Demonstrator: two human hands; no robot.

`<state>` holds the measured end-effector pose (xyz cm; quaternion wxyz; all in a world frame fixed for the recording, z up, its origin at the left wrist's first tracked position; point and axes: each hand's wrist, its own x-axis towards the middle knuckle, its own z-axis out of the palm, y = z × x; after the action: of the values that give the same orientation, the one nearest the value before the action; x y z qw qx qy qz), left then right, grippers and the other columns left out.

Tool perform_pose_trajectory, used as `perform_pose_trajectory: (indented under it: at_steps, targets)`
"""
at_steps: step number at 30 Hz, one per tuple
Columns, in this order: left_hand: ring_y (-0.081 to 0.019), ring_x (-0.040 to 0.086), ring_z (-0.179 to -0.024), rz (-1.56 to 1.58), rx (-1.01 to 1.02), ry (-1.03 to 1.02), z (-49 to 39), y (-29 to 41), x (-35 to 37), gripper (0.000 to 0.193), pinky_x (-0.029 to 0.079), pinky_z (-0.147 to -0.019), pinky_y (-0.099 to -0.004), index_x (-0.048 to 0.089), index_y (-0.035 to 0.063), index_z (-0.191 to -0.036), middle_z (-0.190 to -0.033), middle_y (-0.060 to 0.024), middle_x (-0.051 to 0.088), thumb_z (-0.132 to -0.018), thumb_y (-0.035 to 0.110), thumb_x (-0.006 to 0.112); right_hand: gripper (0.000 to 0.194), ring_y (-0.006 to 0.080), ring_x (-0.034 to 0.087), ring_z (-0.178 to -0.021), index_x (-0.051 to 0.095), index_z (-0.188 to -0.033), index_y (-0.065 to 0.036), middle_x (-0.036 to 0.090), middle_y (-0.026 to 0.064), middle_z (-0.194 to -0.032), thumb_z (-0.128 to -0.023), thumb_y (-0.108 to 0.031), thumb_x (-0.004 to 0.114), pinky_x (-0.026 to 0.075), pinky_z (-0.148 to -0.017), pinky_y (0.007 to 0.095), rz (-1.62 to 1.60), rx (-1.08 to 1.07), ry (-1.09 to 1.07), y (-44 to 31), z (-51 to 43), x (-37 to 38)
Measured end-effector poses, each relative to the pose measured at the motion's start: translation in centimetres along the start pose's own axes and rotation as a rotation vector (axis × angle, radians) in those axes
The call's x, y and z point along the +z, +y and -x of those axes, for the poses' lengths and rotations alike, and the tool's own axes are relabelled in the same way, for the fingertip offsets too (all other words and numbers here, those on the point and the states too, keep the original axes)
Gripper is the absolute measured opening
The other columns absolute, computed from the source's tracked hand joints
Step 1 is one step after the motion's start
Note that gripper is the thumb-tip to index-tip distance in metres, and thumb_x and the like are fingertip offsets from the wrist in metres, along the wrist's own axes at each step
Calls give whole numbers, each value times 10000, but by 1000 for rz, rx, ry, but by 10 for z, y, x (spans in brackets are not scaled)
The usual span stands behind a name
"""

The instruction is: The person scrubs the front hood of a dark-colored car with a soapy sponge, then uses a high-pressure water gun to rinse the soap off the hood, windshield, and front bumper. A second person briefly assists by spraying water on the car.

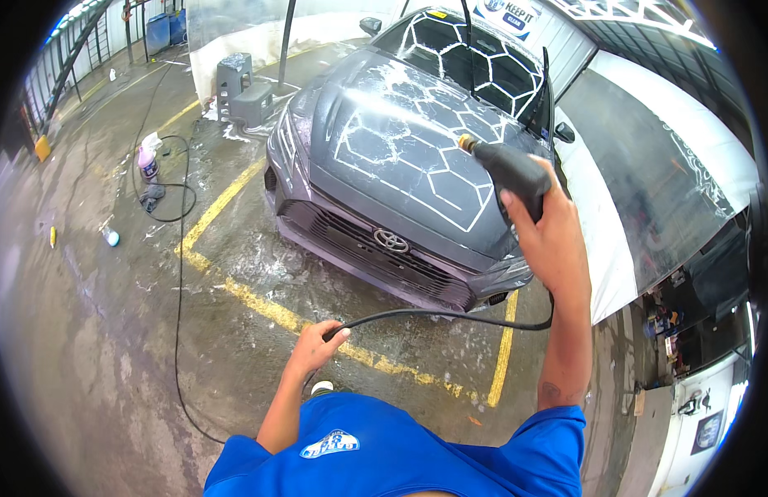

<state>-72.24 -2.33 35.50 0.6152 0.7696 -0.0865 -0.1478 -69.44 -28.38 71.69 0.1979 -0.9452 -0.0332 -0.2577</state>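
Note:
My right hand (555,242) is raised on the right, gripping a black pressure-washer spray gun (514,174) whose brass-coloured nozzle points at the car. A black hose (421,312) hangs from the gun and runs left through my left hand (317,349), which is closed around it at waist height. Before me stands a wet grey Toyota car (415,161), front end towards me. White foam lines in a honeycomb pattern lie on its hood and windshield, smeared in places near the hood's rear. Wet foam traces also show on the floor about the bumper.
Left of the car stand grey plastic stools (252,104). A pink bottle (147,163), a dark cloth and looped hose (181,279) lie on the wet concrete. Yellow lines mark the floor. A white-edged plastic curtain (598,230) hangs at right.

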Motion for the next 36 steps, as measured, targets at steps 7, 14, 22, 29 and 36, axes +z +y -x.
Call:
perform_pose_trajectory:
  at_steps: [7, 14, 22, 29, 36]
  targets:
    - [-100, 526, -701, 21, 33, 13, -12, 4, -12, 360, 419, -622, -302, 725, 21, -1095, -776, -12, 616, -961, 355, 707, 454, 481, 701, -932, 544, -1366, -85, 728, 268, -930, -964, -242, 683, 534, -791, 522, 99, -9, 123, 9, -49, 16]
    - [-82, 520, -712, 103, 10, 31, -17, 14, -22, 357, 419, -623, -289, 725, 8, -1111, -785, -1, 623, -960, 331, 715, 433, 466, 714, -911, 557, -1344, -85, 734, 260, -918, -965, -257, 677, 540, -797, 524, 190, 19, 244, 25, -65, 19]
    - [-72, 522, -683, 99, 34, 46, -6, -14, -31, 328, 424, -608, -277, 737, -23, -1053, -757, 5, 636, -952, 288, 728, 445, 500, 686, -909, 549, -1355, -76, 697, 303, -869, -959, -235, 674, 532, -774, 535, 50, 69, -182, 1, -5, 23]
    - [-90, 560, -711, 6, -19, -138, 5, -8, -19, 358, 451, -640, -292, 733, -19, -1066, -782, -20, 664, -933, 313, 750, 468, 493, 690, -894, 542, -1385, -105, 691, 291, -869, -950, -192, 691, 533, -747, 505, 10, 136, -14, 22, 45, -8]
    - [-126, 592, -719, -63, 67, -179, -23, 17, 4, 411, 482, -676, -318, 716, -12, -1101, -785, -57, 685, -929, 360, 742, 424, 365, 732, -798, 551, -1352, -69, 692, 232, -851, -965, -178, 684, 533, -748, 410, 32, 195, 151, 37, 47, -43]
